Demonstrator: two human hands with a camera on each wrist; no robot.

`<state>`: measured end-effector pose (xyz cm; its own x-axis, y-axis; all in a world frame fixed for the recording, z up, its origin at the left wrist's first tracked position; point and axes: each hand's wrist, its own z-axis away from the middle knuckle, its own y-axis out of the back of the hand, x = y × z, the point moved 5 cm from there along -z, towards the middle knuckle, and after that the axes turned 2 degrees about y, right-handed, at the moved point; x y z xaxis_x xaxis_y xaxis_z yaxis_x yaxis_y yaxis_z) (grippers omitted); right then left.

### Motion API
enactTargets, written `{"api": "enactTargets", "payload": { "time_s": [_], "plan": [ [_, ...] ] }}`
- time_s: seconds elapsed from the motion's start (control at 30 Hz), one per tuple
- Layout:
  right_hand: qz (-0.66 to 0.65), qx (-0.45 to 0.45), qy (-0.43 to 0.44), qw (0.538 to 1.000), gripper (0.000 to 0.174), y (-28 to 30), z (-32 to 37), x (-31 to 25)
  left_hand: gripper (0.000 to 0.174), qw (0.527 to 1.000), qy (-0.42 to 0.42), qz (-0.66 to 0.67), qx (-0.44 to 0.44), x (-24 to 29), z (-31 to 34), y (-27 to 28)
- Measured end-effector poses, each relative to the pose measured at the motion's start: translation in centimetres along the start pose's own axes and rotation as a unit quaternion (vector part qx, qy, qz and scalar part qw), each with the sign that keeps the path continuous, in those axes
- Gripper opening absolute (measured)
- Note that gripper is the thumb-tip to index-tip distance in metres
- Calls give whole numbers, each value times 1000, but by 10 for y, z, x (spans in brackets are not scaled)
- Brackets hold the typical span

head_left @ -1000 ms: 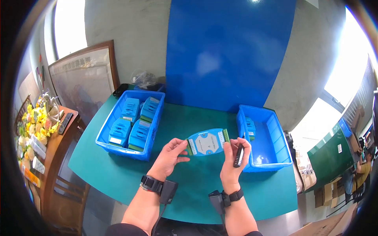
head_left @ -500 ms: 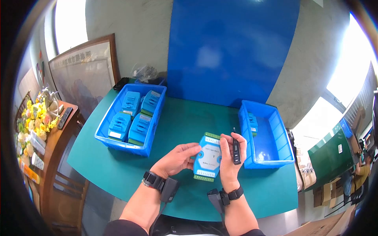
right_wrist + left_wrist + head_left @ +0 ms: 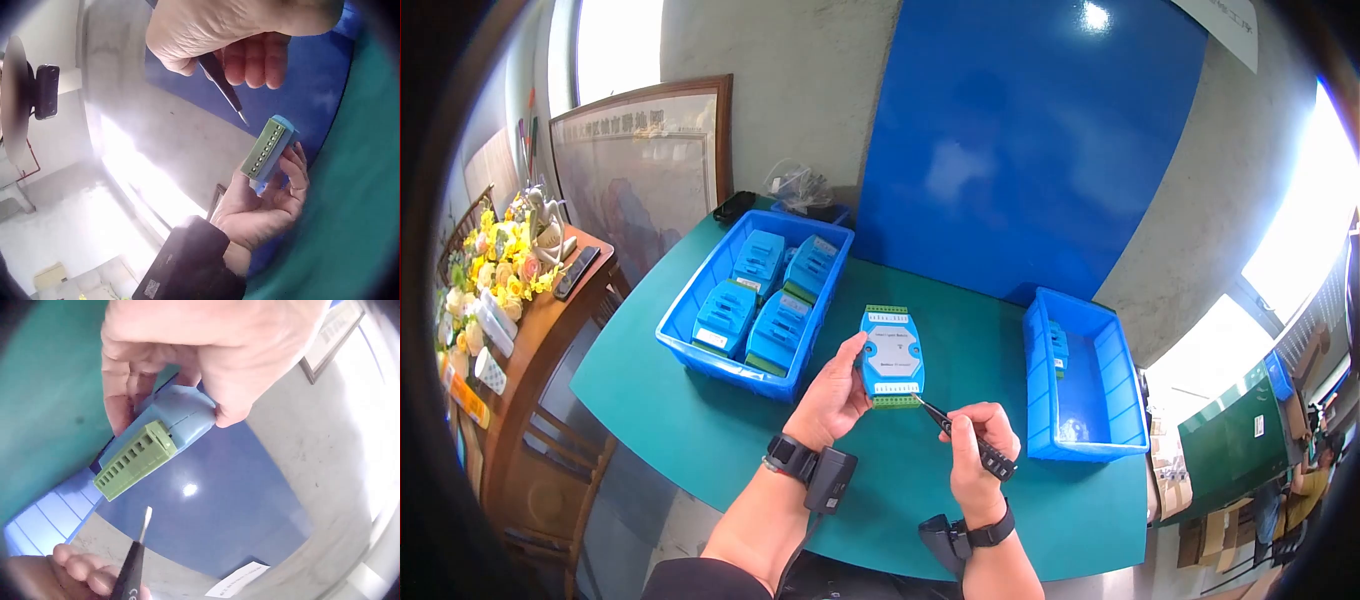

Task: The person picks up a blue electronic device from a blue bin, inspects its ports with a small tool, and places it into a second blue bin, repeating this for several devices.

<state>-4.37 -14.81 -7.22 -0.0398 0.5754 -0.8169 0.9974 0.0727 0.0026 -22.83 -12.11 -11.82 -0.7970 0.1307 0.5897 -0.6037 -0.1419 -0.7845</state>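
Note:
My left hand (image 3: pixel 834 385) holds a blue electronic module (image 3: pixel 893 350) by its left side, thumb along the edge. The module has a grey-white label on top and green terminal blocks (image 3: pixel 134 461) at both ends. A black screwdriver (image 3: pixel 960 432) with a flat metal tip is gripped in my right hand (image 3: pixel 980 450). In the head view its tip overlaps the right end of the near terminal block. Both wrist views show a gap between the tip and the block. A row of square openings (image 3: pixel 265 150) faces the right wrist camera.
On the left of the green table (image 3: pixel 900 480) stands a blue bin (image 3: pixel 683 345) holding several similar modules. Another blue bin (image 3: pixel 1090 448) at right holds at least one module at its far left. A blue panel (image 3: pixel 1030 150) rises behind the table.
The module has turned from lying crosswise to lengthwise, and my right hand has let go of it. The screwdriver has swung round, its tip now toward the near terminal block.

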Motion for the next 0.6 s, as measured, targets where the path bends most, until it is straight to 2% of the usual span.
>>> {"api": "enactTargets", "payload": {
  "time_s": [0.17, 0.27, 0.47, 0.6],
  "plan": [
    [79, -8, 17, 997, 20, 2, 3, 7, 42, 1000, -2, -7, 10, 2, 2, -1],
    [123, -9, 39, 992, 16, 0, 1, 6, 39, 1000, -11, -15, 6, 0, -1, 3],
    [84, 9, 34, 996, 16, 3, 5, 8, 35, 999, -35, -22, -21, 2, 0, 0],
    [116, -13, 33, 993, 17, -2, 3, 5, 35, 997, -65, -35, -30, 3, 0, -1]
  ]
}}
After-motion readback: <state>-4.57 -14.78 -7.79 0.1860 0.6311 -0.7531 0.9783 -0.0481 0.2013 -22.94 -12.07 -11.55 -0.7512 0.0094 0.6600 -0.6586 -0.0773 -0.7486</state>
